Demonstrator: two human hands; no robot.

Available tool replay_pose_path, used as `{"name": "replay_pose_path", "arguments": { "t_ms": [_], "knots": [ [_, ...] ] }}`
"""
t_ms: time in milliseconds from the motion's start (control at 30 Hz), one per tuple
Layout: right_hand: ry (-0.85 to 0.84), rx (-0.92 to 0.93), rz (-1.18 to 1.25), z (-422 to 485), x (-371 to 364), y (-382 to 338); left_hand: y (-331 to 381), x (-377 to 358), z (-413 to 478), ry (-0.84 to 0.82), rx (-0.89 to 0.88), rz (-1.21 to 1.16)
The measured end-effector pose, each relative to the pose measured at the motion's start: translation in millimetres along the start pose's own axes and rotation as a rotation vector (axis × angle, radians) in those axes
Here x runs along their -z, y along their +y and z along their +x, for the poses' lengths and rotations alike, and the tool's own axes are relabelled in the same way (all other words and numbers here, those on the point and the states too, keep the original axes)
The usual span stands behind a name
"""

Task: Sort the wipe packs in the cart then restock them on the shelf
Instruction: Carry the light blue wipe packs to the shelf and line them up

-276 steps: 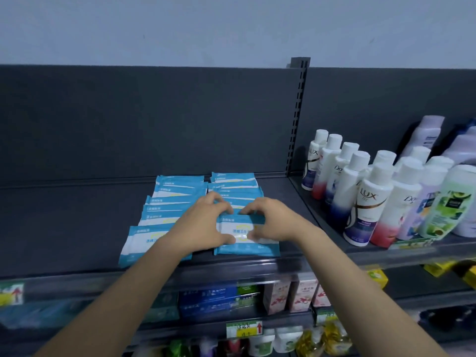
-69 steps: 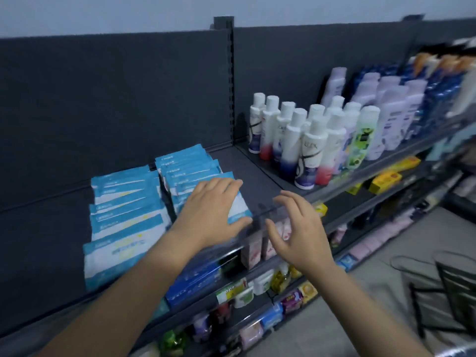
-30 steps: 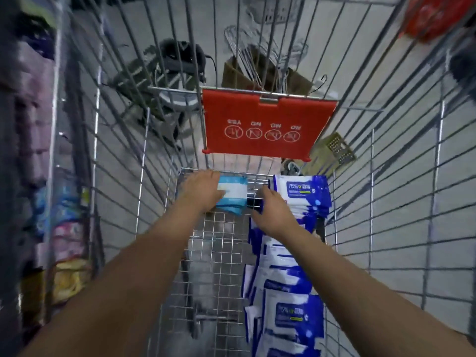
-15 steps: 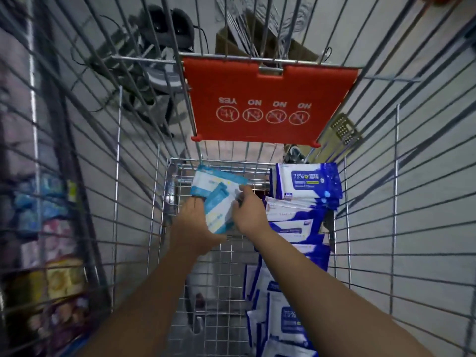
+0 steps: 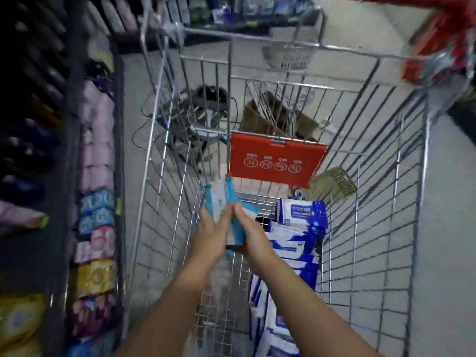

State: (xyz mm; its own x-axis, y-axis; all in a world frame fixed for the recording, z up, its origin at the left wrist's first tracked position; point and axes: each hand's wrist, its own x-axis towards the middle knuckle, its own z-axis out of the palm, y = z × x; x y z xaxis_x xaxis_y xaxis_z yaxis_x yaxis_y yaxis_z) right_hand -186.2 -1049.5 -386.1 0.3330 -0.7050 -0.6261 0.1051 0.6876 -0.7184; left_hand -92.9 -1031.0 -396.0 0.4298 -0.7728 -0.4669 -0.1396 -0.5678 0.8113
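Both hands are inside the wire cart (image 5: 164, 191), pressed around a small stack of light-blue wipe packs (image 5: 226, 202) held upright above the cart floor. My left hand (image 5: 210, 240) grips the stack's left side and my right hand (image 5: 251, 234) its right side. Dark-blue-and-white wipe packs (image 5: 300, 215) lie in a row along the cart's right side, from the far end toward me. The image is blurred by motion.
A red child-seat flap (image 5: 275, 161) hangs at the cart's far end. Shelves with pink, blue and yellow packaged goods (image 5: 96, 228) stand close on the left. Beyond the cart, a cardboard box (image 5: 273, 119), cables and a grey basket (image 5: 288, 56) are on the floor.
I turned from the shelf to the cart and picked up light-blue packs with both hands. In the last half second the packs rose and the view tilted up.
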Motion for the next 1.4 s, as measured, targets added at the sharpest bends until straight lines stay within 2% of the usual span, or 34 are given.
{"name": "replay_pose_path", "arguments": {
  "t_ms": [67,233,333,433,533,633,867,1067,1133,1233,1300,1400],
  "knots": [
    [-0.035,0.065,0.012,-28.0,-10.2,-17.7,16.1,19.2,-19.6,0.034,-0.056,0.124],
    [-0.210,0.162,-0.104,-119.0,-39.2,-51.6,61.9,112.3,-90.7,0.062,-0.367,-0.023],
    [-0.317,0.223,-0.262,-186.6,-71.1,-62.5,90.6,191.8,-158.8,0.020,-0.601,0.205],
    [-0.434,0.254,-0.421,-250.7,-119.1,-62.1,102.8,265.6,-243.5,0.014,-0.666,0.452],
    [-0.596,0.276,-0.507,-309.5,-179.6,-47.0,90.1,334.1,-325.7,0.152,-0.643,0.595],
    [-0.754,0.308,-0.544,-364.4,-243.7,-22.3,61.9,397.9,-403.7,0.280,-0.599,0.591],
    [-1.012,0.301,-0.733,-456.5,-354.4,44.9,-21.0,491.7,-550.1,0.447,-0.254,0.557],
    [-1.196,0.294,-0.856,-481.9,-418.9,62.0,-64.8,523.2,-631.9,0.605,-0.056,0.498],
    [-1.259,0.336,-0.906,-486.2,-440.6,61.1,-76.4,528.3,-656.3,0.671,-0.032,0.402],
    [-1.400,0.389,-0.964,-493.0,-471.4,63.1,-98.0,532.2,-692.1,0.868,-0.010,0.174],
    [-1.472,0.441,-0.987,-498.2,-489.2,66.7,-113.9,528.6,-712.5,0.975,0.081,0.130],
    [-1.557,0.458,-0.946,-505.2,-511.1,73.9,-135.5,512.9,-728.6,1.006,0.196,0.114]
  ]
}}
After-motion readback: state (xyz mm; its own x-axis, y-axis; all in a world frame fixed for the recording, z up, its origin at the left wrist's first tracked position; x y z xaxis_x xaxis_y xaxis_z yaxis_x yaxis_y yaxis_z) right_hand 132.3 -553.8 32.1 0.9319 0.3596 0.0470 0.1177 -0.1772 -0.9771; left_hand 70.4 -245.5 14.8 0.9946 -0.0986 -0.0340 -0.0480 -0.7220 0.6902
